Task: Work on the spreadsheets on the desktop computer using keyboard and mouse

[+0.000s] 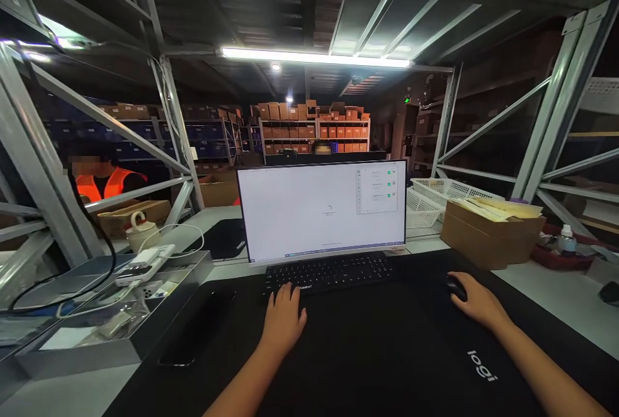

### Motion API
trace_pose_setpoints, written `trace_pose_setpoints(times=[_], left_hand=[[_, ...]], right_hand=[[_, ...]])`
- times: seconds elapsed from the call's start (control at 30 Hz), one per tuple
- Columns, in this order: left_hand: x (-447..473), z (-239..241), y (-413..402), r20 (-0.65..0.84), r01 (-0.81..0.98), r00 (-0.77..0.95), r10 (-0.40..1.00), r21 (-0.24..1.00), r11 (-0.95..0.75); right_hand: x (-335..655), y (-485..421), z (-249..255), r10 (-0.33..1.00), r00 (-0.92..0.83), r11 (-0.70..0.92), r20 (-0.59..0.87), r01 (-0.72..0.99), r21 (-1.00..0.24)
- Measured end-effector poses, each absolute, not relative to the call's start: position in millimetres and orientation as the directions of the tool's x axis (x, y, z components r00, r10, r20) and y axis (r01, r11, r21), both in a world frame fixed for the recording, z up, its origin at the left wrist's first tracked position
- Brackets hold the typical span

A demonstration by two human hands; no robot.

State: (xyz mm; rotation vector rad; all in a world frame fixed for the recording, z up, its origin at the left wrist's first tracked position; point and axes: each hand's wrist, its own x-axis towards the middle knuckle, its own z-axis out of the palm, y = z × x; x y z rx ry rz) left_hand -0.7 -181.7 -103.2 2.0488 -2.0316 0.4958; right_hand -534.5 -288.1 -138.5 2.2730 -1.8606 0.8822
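Note:
I sit at a desk with a white-lit monitor (322, 211) in front of me. A black keyboard (333, 272) lies below it on a black desk mat (377, 352). My left hand (283, 317) rests flat with its fingertips on the keyboard's left end. My right hand (476, 301) lies over a black mouse (456, 287) on the right side of the mat.
A clear tray (120, 327) with a power bank and cables sits at the left. A cardboard box (488, 230) and white baskets (438, 194) stand at the right. A person in an orange vest (104, 184) is behind the left rack. Metal shelf frames flank the desk.

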Motion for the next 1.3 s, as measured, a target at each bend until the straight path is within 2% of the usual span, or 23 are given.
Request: trace_pose_setpoints(times=[0.43, 0.67, 1.3], left_hand=[[6, -111, -195, 0.344, -0.991, -0.014, -0.939, -0.131, -0.033], [4, -108, -197, 0.302, -0.988, -0.011, -0.953, -0.148, -0.036], [5, -113, -198, 0.350, -0.993, -0.030, -0.936, -0.116, -0.012]], right_hand=[[-528, -288, -135, -0.896, 0.018, -0.187, 0.443, -0.922, -0.341], [-526, -289, -134, -0.894, 0.010, -0.174, 0.449, -0.929, -0.326], [-525, -282, -132, -0.880, -0.012, -0.135, 0.474, -0.952, -0.275]])
